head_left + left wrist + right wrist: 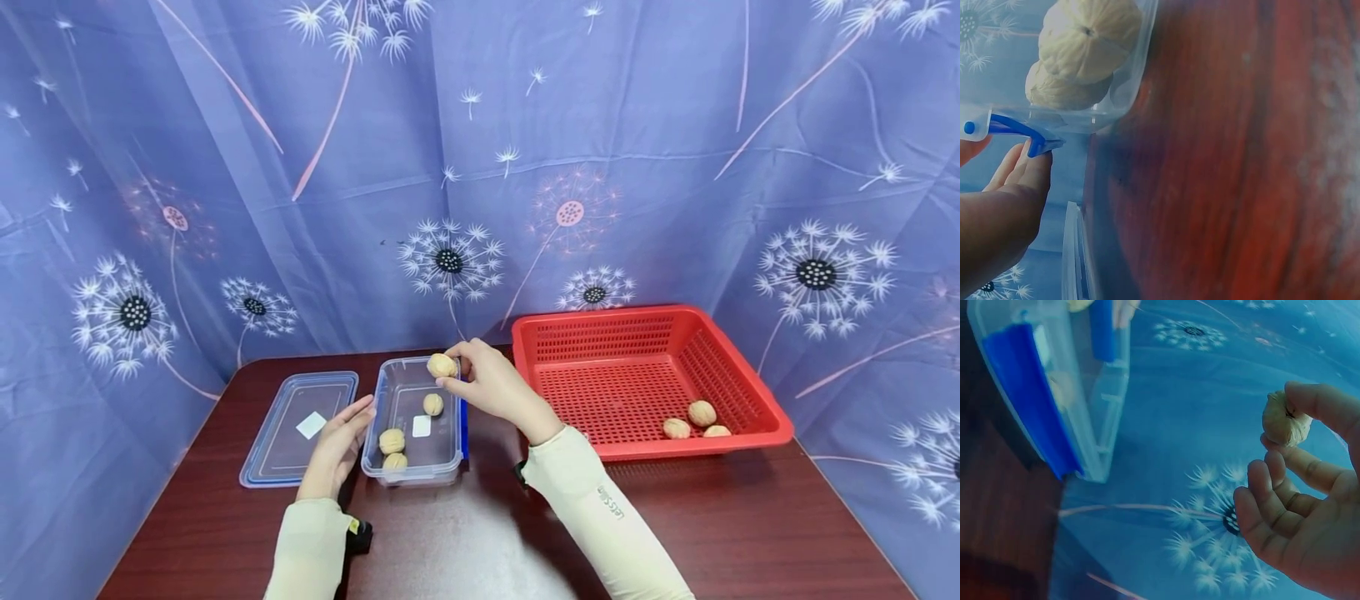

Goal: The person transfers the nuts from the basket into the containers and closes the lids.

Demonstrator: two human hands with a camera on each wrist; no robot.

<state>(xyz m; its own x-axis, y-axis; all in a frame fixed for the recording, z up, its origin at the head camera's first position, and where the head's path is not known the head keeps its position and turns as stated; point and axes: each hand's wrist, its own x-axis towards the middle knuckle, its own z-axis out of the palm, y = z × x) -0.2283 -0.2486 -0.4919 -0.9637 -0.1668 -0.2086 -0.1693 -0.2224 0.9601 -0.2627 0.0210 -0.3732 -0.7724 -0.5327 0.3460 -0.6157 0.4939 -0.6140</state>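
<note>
Between thumb and fingers, my right hand (pixel 491 382) pinches a walnut (pixel 442 365) above the far right part of a clear plastic box (pixel 411 475). The right wrist view shows the same walnut (pixel 1286 420) at the fingertips, with the other fingers loosely bent below it. Three walnuts lie in the box: one walnut (pixel 432 404) toward the right, and two others (pixel 392 442) together near the front left. My left hand (pixel 339 446) is at the box's left side, fingers extended. In the left wrist view its fingers touch the blue latch (pixel 1016 127).
A red perforated basket (pixel 600 375) stands to the right, with three walnuts (pixel 702 412) in its front right corner. The clear lid (pixel 279 446) lies flat left of the box. Behind the dark wooden table (pixel 450 550) hangs a blue dandelion-print curtain (pixel 480 167).
</note>
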